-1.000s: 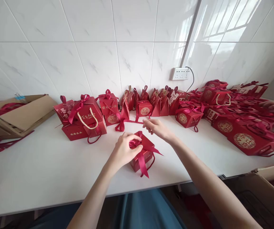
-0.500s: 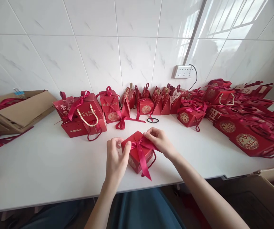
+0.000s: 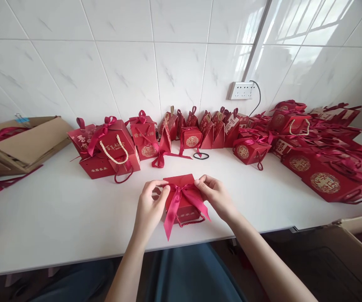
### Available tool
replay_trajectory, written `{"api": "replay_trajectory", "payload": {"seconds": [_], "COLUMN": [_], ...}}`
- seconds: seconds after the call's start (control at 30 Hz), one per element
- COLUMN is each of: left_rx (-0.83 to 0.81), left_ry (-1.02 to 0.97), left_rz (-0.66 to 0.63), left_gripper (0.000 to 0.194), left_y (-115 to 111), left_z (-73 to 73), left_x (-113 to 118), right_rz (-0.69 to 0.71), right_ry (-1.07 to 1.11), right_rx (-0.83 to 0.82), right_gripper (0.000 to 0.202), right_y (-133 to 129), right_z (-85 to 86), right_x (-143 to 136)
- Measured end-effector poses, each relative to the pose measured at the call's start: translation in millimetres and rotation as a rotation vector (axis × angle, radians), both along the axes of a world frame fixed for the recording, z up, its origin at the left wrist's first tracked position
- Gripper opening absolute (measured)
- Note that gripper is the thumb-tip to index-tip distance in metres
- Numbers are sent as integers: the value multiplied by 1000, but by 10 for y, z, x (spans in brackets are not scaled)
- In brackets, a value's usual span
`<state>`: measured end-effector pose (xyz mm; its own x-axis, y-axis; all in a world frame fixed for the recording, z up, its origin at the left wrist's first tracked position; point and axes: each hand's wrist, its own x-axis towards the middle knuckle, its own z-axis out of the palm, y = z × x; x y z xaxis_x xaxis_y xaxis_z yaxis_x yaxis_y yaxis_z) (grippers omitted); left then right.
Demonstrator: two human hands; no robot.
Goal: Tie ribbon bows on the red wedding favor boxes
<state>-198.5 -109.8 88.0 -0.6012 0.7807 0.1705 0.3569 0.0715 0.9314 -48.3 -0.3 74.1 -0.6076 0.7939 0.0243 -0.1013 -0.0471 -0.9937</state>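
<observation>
Two bare hands work at a red gift box (image 3: 185, 205) resting on a white tabletop (image 3: 74, 218), a crimson ribbon (image 3: 172, 210) tied in a bow across its lid, both tails hanging over the near side. The left hand (image 3: 149, 205) has its grip pinched, thumb and forefinger together, on the ribbon at the box's left edge; the right hand (image 3: 217, 196) has its grip clamped on the ribbon at the box's upper right. A red cord handle (image 3: 192, 222) droops against the gift box's near face. Just behind the gift box lie a black loop (image 3: 201, 156) and a loose ribbon (image 3: 158, 160); farther behind it, peaked red cartons (image 3: 219, 136) line the tiled wall (image 3: 130, 67). A gold-handled carrier (image 3: 114, 135) stands behind and left of the gift box, a cardboard box (image 3: 31, 147) farther left, and a heap of red boxes (image 3: 325, 186) well to its right.
</observation>
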Motion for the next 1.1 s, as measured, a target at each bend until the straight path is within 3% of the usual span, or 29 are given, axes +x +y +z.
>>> {"api": "replay_trajectory", "payload": {"seconds": [0.37,0.5,0.63,0.87,1.1], "left_rx": [111,80,-103,-195,-222], "left_ry": [204,61,-107,-185,-222], "left_rz": [-230,-316,-397,-481,-481], "left_gripper": [24,25,31,33,34], "left_y": [23,40,26,-54,-69], "left_z": [116,215,303,346,338], "left_x": [-179,-208,-230,-255,-262], "right_rz": [18,17,12,20,7], "right_ry": [18,28,32,21,6], "right_rx": [17,10,-1,-46,-81], "right_gripper": [47,46,48,50,52], "right_y": [23,29,22,-5,-31], "right_z": [20,8,17,18,16], "right_x": [-11,-25,-25,21,40]}}
